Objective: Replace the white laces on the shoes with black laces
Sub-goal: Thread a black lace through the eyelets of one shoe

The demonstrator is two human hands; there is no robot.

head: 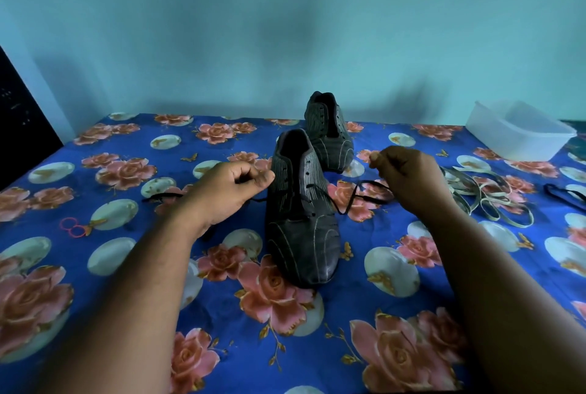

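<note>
Across our blue rose-print surface point(126, 266), we are seeing two dark striped leather shoes point(301, 219); both hands, left point(228, 190) and right point(409, 177), are pinching one thin black lace point(352, 200).

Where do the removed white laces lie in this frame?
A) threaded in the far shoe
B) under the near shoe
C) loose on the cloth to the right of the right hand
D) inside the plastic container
C: the white laces lie piled on the floral cloth just right of the right hand, apart from the plastic container.

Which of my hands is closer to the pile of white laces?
Right. The right hand is just left of the white laces; the left hand is beyond the near shoe.
</note>
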